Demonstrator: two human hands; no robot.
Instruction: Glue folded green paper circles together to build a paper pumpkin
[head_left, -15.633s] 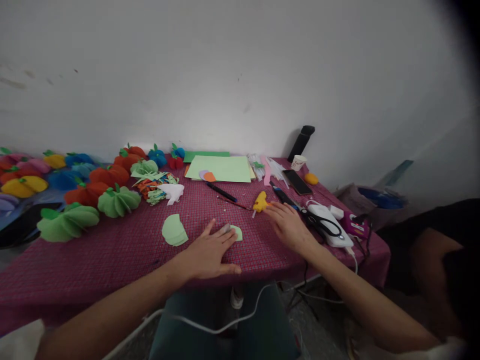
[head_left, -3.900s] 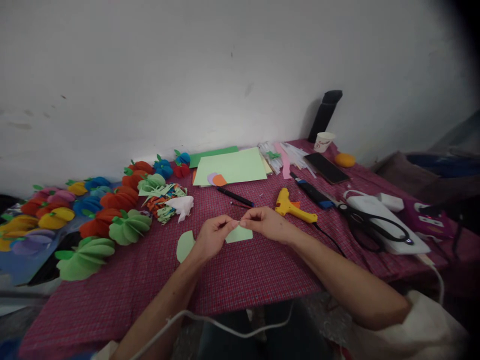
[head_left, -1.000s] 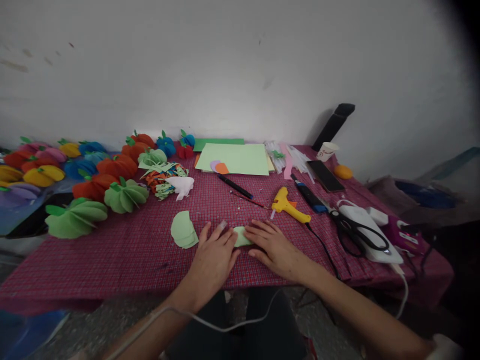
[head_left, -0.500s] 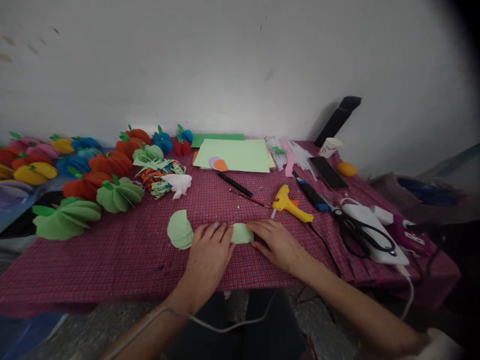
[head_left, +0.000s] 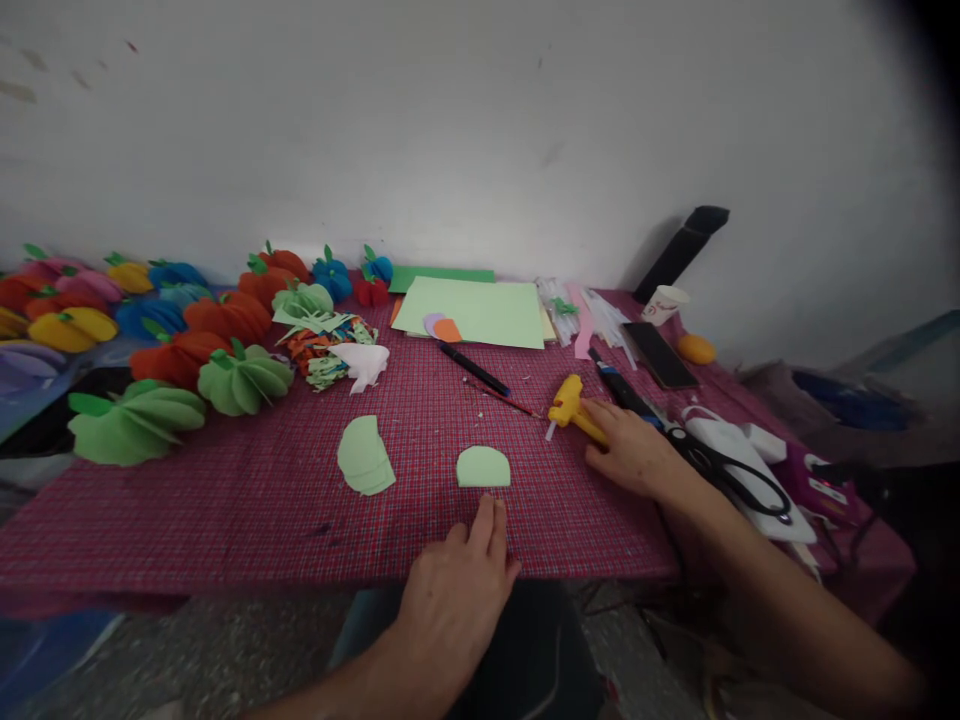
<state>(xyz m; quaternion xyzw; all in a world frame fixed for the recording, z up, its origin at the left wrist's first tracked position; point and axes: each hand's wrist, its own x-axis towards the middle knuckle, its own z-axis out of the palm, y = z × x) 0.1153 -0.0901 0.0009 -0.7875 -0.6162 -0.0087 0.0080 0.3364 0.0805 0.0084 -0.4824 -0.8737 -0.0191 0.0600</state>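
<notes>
My right hand [head_left: 634,448] has its fingers around the handle end of a yellow glue gun [head_left: 568,402], which lies on the cloth with a clear glue stick poking out. Near the table's front edge, my left hand [head_left: 461,590] is open and holds nothing, its fingers stretched forward. Just beyond those fingertips lies a pale green folded paper piece [head_left: 484,467] with a rounded top and straight lower edge. Left of it, a fanned stack of similar pale green pieces [head_left: 364,457] rests on the checked cloth.
Paper pumpkins [head_left: 229,318] crowd the left side beside a heap of paper scraps [head_left: 326,350]. Green paper sheets [head_left: 472,308] lie at the back, with a black pen [head_left: 474,368] before them. Right stand a phone [head_left: 660,353], paper cup [head_left: 664,303], scissors [head_left: 724,470] and power strip [head_left: 750,480].
Both hands have let go of the folded green paper, which now lies flat. My right hand has moved right to the glue gun; my left hand has drawn back toward the table edge.
</notes>
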